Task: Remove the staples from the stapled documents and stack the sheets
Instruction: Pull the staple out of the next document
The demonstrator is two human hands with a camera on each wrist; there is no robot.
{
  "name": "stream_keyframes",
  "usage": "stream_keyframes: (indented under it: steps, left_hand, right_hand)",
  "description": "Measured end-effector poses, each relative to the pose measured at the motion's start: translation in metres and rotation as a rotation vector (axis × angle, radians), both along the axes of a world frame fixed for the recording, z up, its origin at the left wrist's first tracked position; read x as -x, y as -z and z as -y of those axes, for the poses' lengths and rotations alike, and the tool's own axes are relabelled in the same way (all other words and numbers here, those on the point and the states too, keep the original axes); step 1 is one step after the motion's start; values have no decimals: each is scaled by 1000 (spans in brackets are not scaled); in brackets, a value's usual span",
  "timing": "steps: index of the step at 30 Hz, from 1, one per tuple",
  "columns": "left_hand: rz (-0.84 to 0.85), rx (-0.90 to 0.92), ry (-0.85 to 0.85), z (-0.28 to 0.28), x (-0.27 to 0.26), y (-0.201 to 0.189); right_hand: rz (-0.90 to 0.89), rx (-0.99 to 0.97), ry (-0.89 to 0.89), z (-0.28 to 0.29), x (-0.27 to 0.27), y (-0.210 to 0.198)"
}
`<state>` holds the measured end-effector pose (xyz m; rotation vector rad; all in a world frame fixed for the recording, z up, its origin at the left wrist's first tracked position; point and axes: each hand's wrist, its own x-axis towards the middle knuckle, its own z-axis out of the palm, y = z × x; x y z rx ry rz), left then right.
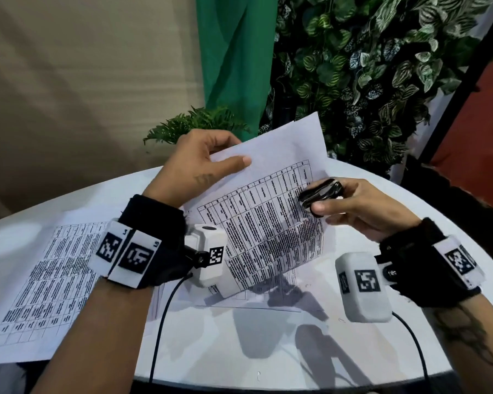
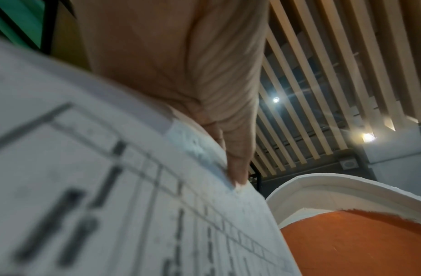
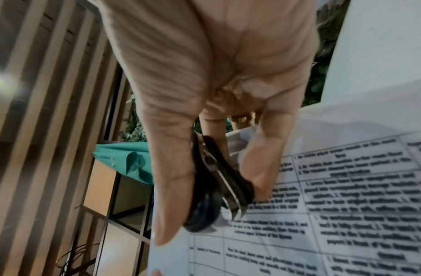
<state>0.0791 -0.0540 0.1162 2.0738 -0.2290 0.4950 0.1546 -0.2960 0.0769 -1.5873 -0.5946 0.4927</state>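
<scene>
Wrist-mounted cameras sit closest to the lens, and just beyond them the left hand (image 1: 202, 163) has a printed document (image 1: 271, 211) pinched at its upper edge, thumb on top, lifting it tilted off the white table (image 1: 367, 351). Over on the other side, the right hand (image 1: 353, 207) is curled round a black staple remover (image 1: 320, 193), squeezed between thumb and fingers and poised over the right part of the page; the right wrist view shows its metal claws (image 3: 236, 211) pointing down at the print, just above or barely touching the paper, hard to call. Judging by this, the step in hand is either pulling a staple or freeing the sheets after one, though no staple can be made out anywhere. Next up, the claws need to find the stapled corner, or the loose sheet needs to go across to the stack (image 1: 49, 282) lying flat on the table's left side. That held document is white, covered in a dense table of small black text, and bows softly where it hangs unsupported.
</scene>
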Motion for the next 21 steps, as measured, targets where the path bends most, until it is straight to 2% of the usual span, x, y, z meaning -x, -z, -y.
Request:
stream_keyframes:
  steps: [4,7,11,13,16,18,21]
  left_hand:
    - [51,104,-96,-21,8,-5]
    - [107,340,-201,-50,15,-4]
    - [71,551,-87,-40,9,13]
    - [82,584,-79,-25,4,25]
    - [192,594,-120,-10,1,32]
    - [243,600,-123,-11,-2,29]
    - [309,515,-101,-18,7,10]
  right_hand:
    - [41,-113,79,3,1,-8]
    - [49,-223,157,9,0,-17]
    - [76,-322,206,8,0,-26]
    - [95,-341,201,5,2,-29]
    - [117,-349,197,4,5,-31]
    - [126,-342,196,5,6,-31]
    - [131,-329,212,6,6,-30]
